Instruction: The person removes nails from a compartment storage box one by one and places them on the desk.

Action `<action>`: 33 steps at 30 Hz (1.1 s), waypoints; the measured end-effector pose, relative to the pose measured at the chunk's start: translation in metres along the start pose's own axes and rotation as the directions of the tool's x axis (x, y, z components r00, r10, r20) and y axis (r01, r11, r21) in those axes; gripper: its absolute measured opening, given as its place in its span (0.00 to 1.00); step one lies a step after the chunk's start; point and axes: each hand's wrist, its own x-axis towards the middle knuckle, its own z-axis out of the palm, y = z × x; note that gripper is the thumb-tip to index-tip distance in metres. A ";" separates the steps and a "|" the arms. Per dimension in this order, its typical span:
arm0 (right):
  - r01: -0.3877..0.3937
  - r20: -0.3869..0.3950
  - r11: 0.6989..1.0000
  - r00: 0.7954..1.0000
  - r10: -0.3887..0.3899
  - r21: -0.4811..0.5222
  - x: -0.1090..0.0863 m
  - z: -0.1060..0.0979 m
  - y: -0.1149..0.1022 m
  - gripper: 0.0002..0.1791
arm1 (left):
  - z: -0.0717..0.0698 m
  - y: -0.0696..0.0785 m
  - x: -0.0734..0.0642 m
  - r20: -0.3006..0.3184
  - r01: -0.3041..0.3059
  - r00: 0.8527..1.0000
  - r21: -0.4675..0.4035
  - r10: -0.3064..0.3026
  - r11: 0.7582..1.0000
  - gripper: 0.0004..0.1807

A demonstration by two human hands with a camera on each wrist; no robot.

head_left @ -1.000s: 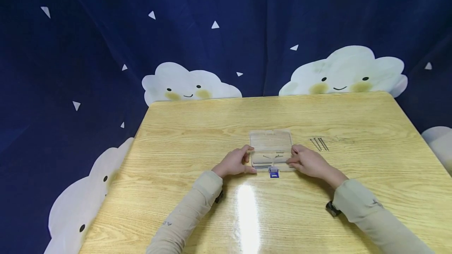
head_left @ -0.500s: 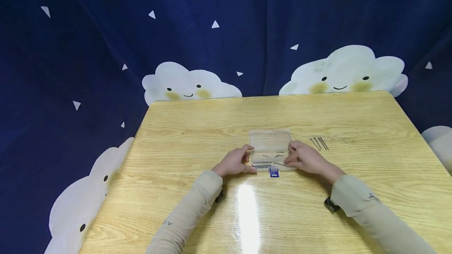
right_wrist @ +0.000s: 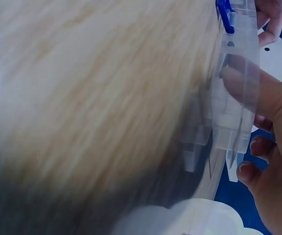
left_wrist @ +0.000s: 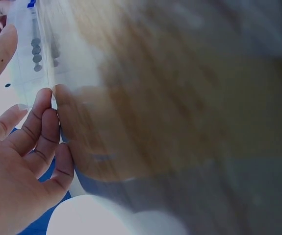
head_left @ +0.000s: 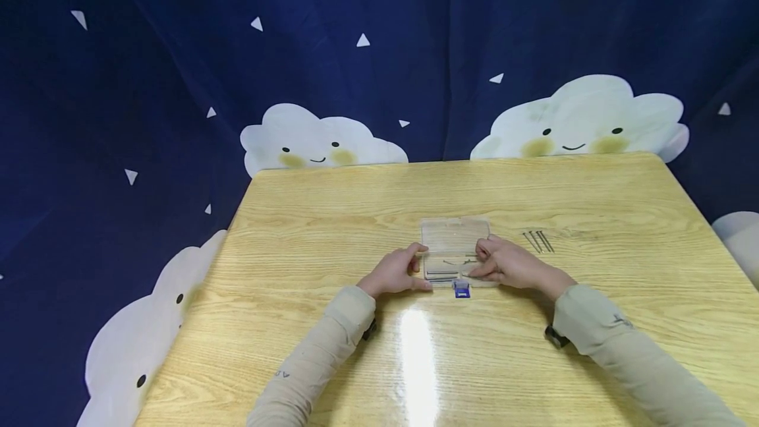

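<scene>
A clear plastic box (head_left: 435, 259) lies on the table with its lid (head_left: 455, 234) swung back and a blue latch (head_left: 462, 292) at its front. My left hand (head_left: 396, 271) grips the box's left end, thumb at the front corner; in the left wrist view, fingertips (left_wrist: 50, 117) touch its wall. Several nails (head_left: 441, 273) lie in the front left compartment, their round heads (left_wrist: 36, 51) toward the left hand. My right hand (head_left: 504, 262) reaches into the right side, its thumb (right_wrist: 241, 81) inside the box, pinching a nail that is mostly hidden. Small metal pieces (head_left: 452, 262) lie farther back.
Several long nails (head_left: 538, 241) lie side by side on the wooden table (head_left: 320, 216), right of the box. A bright light reflection (head_left: 418, 361) shows in front. A dark blue curtain (head_left: 332, 64) with clouds hangs behind the table's far edge.
My right hand has shifted left and deeper over the box. The nail in the right front compartment tilted at its fingertips and is now mostly covered. The left hand stays at the box's left end.
</scene>
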 end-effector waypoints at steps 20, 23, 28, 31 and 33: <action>0.014 0.034 1.000 0.999 -0.014 -0.003 0.000 0.003 0.003 0.13 | -0.001 0.002 0.000 0.005 -0.004 1.000 -0.010 0.004 1.000 0.39; 0.016 0.024 1.000 1.000 -0.016 -0.004 -0.001 0.003 0.003 0.12 | -0.001 0.002 0.000 0.005 -0.007 1.000 -0.017 0.007 1.000 0.39; -0.007 0.009 1.000 1.000 0.007 0.012 0.000 0.004 0.002 0.09 | 0.000 0.000 0.000 0.003 -0.009 1.000 -0.019 0.009 1.000 0.39; -0.034 0.008 0.999 0.999 0.034 0.033 0.003 0.005 0.001 0.08 | 0.000 0.000 0.001 0.000 -0.011 1.000 -0.018 0.011 1.000 0.39; -0.042 -0.001 0.998 0.999 0.042 0.040 0.004 0.005 0.000 0.07 | 0.000 0.000 0.001 -0.002 -0.013 1.000 -0.014 0.013 1.000 0.39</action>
